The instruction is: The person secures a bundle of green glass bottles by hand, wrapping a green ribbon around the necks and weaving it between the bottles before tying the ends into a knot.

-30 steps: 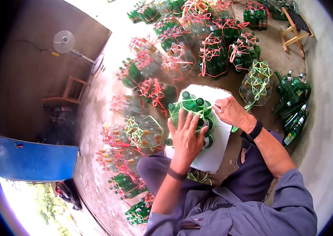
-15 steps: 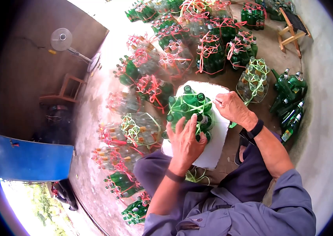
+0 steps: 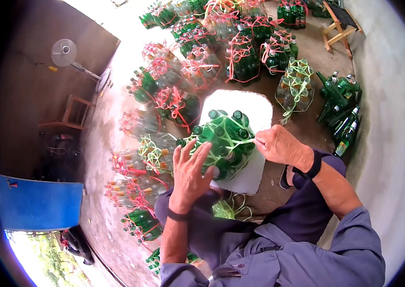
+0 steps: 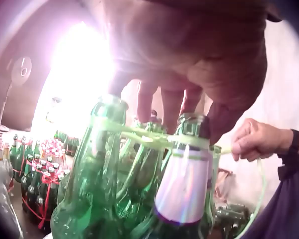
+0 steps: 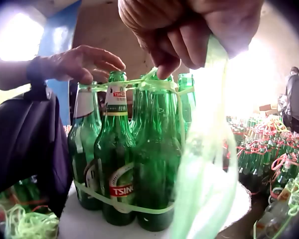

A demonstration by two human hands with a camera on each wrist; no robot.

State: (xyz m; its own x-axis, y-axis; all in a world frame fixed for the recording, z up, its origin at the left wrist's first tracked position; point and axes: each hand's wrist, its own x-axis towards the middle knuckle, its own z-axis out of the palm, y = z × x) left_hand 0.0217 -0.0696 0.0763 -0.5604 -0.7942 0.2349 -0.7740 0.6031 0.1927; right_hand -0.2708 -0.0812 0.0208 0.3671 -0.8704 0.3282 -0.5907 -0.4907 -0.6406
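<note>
A bundle of green glass bottles (image 3: 221, 138) stands on a white board (image 3: 250, 184) before the person. Pale green plastic strap (image 5: 152, 209) rings the bottles low down and crosses between their necks. The right hand (image 3: 281, 145), at the bundle's right side, grips a strand of this strap, pulled out from the necks. From that fist a wide loose length of strap (image 5: 204, 169) hangs in the right wrist view. At the near left side, the left hand (image 3: 190, 172) spreads its fingers over the bottle tops, its fingertips close to the necks in the left wrist view.
Many tied bottle bundles (image 3: 178, 107) crowd the floor to the left and beyond. A green-tied bundle (image 3: 296, 88) and loose green bottles (image 3: 341, 105) are at the right by the wall. A folding stool (image 3: 341, 28) stands farther back. Loose strap (image 3: 231, 208) lies near the knees.
The left hand has shifted back to the left, away from the middle of the bottle tops. The right hand still grips the strap. The whole head view has shifted.
</note>
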